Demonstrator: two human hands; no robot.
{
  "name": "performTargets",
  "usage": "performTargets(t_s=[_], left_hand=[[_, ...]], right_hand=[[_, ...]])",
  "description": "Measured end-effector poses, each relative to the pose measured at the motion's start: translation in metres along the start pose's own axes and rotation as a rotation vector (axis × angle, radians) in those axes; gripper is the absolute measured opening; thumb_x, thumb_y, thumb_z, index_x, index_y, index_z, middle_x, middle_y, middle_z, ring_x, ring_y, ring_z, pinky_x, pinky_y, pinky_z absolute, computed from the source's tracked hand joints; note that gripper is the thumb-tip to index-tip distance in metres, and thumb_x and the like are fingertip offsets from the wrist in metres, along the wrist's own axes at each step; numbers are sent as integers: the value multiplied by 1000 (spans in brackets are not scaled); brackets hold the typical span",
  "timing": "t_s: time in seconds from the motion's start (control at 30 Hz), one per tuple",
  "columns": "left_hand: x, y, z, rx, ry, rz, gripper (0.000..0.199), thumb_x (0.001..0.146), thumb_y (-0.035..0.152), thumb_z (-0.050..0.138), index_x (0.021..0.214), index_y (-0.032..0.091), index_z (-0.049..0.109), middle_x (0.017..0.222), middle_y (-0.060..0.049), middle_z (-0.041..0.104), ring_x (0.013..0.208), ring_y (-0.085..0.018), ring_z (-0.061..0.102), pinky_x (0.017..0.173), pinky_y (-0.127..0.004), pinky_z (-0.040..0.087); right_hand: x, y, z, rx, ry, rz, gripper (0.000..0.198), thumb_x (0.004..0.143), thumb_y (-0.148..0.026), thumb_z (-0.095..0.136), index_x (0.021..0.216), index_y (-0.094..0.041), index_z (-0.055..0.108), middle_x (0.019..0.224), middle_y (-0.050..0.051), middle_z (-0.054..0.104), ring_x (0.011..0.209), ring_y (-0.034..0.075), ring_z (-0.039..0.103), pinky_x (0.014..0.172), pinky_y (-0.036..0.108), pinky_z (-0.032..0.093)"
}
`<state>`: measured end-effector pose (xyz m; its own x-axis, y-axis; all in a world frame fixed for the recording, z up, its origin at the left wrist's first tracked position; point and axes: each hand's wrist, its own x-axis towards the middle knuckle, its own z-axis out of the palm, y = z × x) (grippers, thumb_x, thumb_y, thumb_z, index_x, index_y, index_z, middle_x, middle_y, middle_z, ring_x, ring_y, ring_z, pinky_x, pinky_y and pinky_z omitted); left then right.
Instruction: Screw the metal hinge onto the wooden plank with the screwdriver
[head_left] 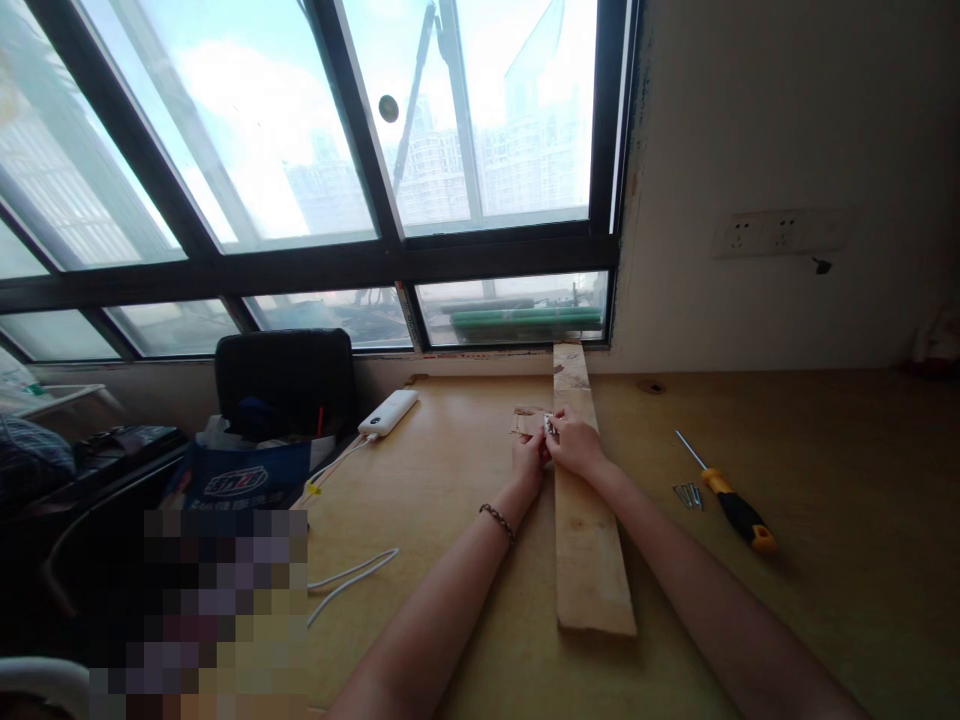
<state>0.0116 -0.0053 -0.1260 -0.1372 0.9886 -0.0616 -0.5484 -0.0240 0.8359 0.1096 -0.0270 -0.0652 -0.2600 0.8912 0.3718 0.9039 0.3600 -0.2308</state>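
Both my hands are together over the left edge of a long wooden plank (589,540), which lies lengthwise on the table. My left hand (529,456) is closed at a small light-wood piece (529,422), with its fingers bent against it. In the closed fingers of my right hand (576,442) is a small shiny metal piece (550,425), pressed up against the wood piece; its exact kind is too small to tell. The fingertips of the two hands touch or nearly touch. To the right lie a yellow-and-black screwdriver (739,510) and several screws (687,495).
A white power bank (388,413) with a white cable lies on the wooden table (450,520) at the left. Behind it stand a black chair (285,370) and a blue bag (240,478). The plank's far end reaches the window wall. A wall socket (784,232) is at the right.
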Motion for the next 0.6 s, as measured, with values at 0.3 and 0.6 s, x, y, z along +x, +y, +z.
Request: performTargets(t_s=[0.3,0.6], left_hand=[[-7,4,5,101,33,99,24,61,32,64,75,13,61,70,-4,63,64,-13,56,57,-22,41],[-33,22,6,548,-5,354,25,73,38,53,79,15,62,79,-8,62,78,-19,56,74,-27,42]], right_hand=[[-4,-14,2,-177,47,14,26,86,-25,37,99,-13,56,103,14,51,87,20,55,65,27,45],[-2,-19,7,-266,53,-14,33,87,-9,26,99,-6,56,94,17,54,75,19,60,57,25,48]])
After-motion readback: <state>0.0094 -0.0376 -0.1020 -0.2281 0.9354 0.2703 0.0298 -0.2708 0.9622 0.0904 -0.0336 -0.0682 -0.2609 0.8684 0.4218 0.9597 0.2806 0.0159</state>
